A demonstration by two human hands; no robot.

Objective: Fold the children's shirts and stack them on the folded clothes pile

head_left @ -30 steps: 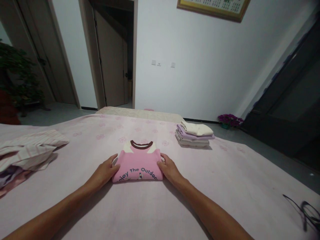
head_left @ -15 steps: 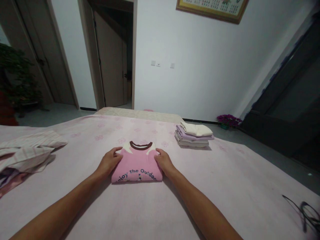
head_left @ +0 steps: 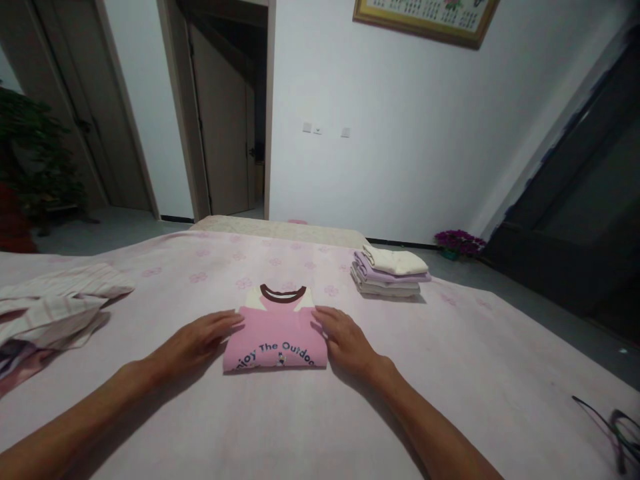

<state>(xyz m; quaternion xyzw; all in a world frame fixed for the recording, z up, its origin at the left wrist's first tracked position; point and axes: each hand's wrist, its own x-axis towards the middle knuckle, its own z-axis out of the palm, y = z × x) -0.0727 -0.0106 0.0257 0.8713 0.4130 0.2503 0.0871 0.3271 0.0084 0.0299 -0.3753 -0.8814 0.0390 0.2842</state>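
A folded pink T-shirt [head_left: 276, 335] with a dark collar and the print "Enjoy The Outdoor" lies in the middle of a pale pink bed cover [head_left: 310, 413]. My left hand [head_left: 196, 339] rests flat on the cover against the shirt's left edge, fingers stretched out. My right hand [head_left: 346, 340] lies flat at the shirt's right edge, fingers spread and touching the fabric. Neither hand holds anything.
A stack of folded cream and lilac clothes [head_left: 389, 271] sits at the back right of the bed. A heap of unfolded striped clothes [head_left: 47, 310] lies at the left. Glasses [head_left: 617, 433] rest near the right edge. An open doorway [head_left: 227, 113] is beyond.
Both hands have slid back from the shirt's upper corners toward me and flattened out beside its edges. The shirt stays in place.
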